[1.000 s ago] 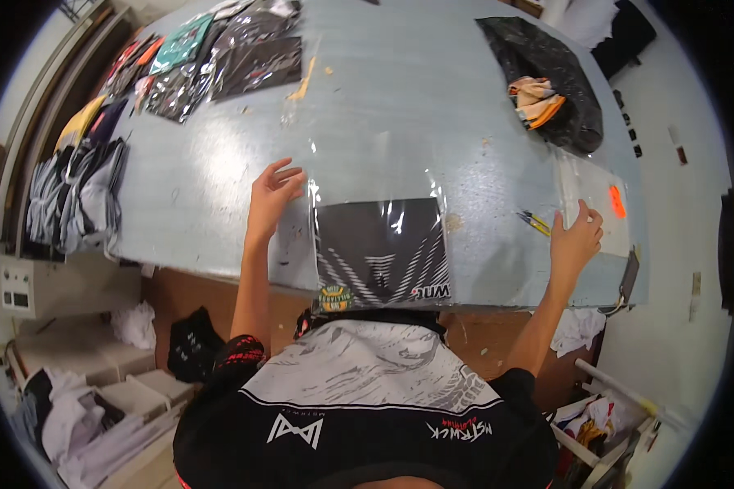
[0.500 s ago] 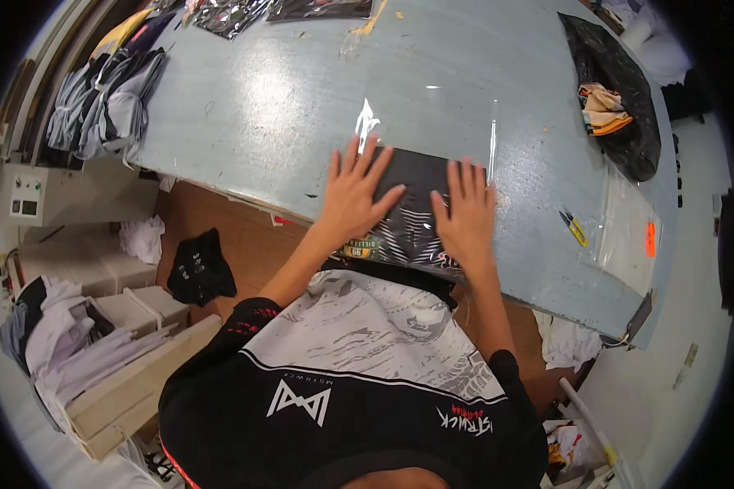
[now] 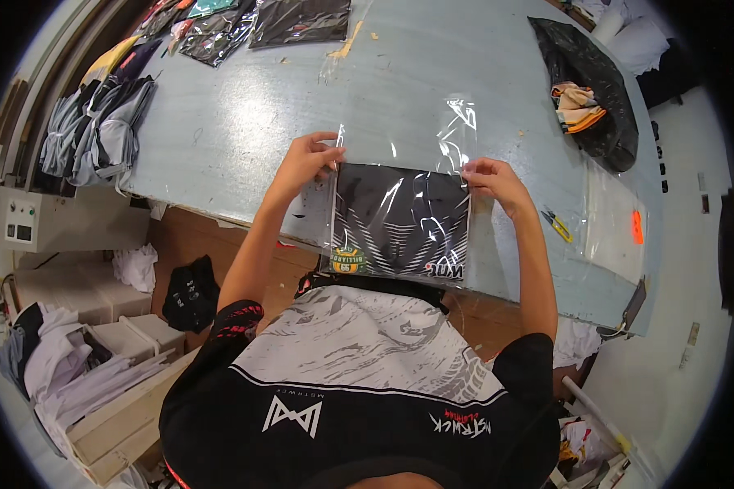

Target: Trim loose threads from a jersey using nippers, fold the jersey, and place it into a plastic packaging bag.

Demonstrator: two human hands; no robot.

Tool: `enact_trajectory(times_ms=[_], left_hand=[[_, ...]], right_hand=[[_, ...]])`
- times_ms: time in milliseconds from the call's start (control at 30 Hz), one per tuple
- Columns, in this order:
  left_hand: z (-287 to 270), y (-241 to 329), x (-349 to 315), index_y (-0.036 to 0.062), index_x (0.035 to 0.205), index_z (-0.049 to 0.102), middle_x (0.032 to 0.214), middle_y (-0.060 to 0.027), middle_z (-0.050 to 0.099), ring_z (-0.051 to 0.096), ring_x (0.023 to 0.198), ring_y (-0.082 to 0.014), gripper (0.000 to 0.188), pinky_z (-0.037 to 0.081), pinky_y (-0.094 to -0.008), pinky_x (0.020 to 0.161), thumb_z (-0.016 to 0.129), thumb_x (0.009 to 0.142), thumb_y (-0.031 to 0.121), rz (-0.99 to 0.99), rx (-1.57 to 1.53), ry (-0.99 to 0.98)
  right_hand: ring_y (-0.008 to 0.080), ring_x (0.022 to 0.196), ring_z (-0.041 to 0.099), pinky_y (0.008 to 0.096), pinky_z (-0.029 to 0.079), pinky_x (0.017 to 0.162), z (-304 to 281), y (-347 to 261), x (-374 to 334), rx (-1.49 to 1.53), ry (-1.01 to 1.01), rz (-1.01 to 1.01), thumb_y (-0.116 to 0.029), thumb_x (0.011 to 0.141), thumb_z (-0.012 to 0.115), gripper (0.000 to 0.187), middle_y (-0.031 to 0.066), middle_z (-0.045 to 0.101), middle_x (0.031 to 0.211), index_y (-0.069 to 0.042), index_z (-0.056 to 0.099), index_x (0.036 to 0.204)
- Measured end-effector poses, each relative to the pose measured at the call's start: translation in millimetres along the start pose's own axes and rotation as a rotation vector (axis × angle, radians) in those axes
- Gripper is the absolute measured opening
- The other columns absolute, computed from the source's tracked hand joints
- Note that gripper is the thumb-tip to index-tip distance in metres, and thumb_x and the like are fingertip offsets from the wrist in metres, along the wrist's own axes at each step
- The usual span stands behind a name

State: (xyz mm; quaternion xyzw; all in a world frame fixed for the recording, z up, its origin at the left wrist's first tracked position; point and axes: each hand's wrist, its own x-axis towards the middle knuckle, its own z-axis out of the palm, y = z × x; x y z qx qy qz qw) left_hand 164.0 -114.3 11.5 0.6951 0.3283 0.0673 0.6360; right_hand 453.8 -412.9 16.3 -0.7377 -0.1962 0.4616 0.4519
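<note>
A folded black shirt [image 3: 400, 213] with white stripes and a green and yellow badge lies inside a clear plastic bag [image 3: 408, 151] at the table's near edge. The bag's empty upper part stretches away from me, past the shirt's fold. My left hand [image 3: 308, 165] pinches the bag's left edge near the top of the shirt. On the opposite side, my right hand [image 3: 497, 184] has its thumb and fingers closed on the right edge at about the same height.
On the blue-grey table [image 3: 253, 138], yellow thread snips [image 3: 558, 226] lie to the right, beside flat clear bags [image 3: 616, 224]. A black plastic bag with cloth [image 3: 599, 98] is at the far right. Bundled grey garments [image 3: 94, 134] and packed garments [image 3: 302, 20] occupy the far left.
Both hands have gone from lying flat on the packed shirt to gripping the bag's two side edges, moving apart. More of the shirt's print shows. The view has shifted slightly.
</note>
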Motion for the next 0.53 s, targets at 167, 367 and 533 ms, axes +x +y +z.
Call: enact_trajectory(times_ms=[167,367,533], left_hand=[[-7.2,-9.7,16.8,0.0004,0.136,0.063,0.108,-0.0111,0.077,0.073,0.102,-0.0152,0.044,0.060,-0.0283,0.083,0.074,0.096,0.014,0.024,-0.267,-0.170],[-19.4,-9.9,21.8,0.0019,0.134,0.067,0.115,-0.0122,0.076,0.073,0.106,-0.0178,0.038,0.059,-0.0294,0.089,0.072,0.097,0.010,-0.030,-0.173,-0.379],[-30.2,-23.8,30.1,0.0039,0.138,0.066,0.118,-0.0090,0.077,0.072,0.108,-0.0170,0.043,0.059,-0.0295,0.092,0.074,0.096,0.011,0.233,-0.007,-0.474]], right_hand=[[0.0123,0.098,0.072,0.0257,0.058,0.082,-1.0,-4.0,5.9,0.331,-0.185,0.016,-0.008,0.092,0.076,0.034,0.0072,0.076,0.112,-0.003,0.066,0.124],[0.0154,0.098,0.073,0.0281,0.056,0.089,-3.5,4.9,7.7,0.046,-0.139,-0.158,-0.004,0.092,0.075,0.028,0.0111,0.078,0.111,0.000,0.069,0.120],[0.0172,0.102,0.072,0.0278,0.055,0.092,-8.0,13.8,7.4,-0.116,-0.140,-0.372,-0.008,0.094,0.074,0.026,0.0088,0.078,0.109,-0.003,0.074,0.120]])
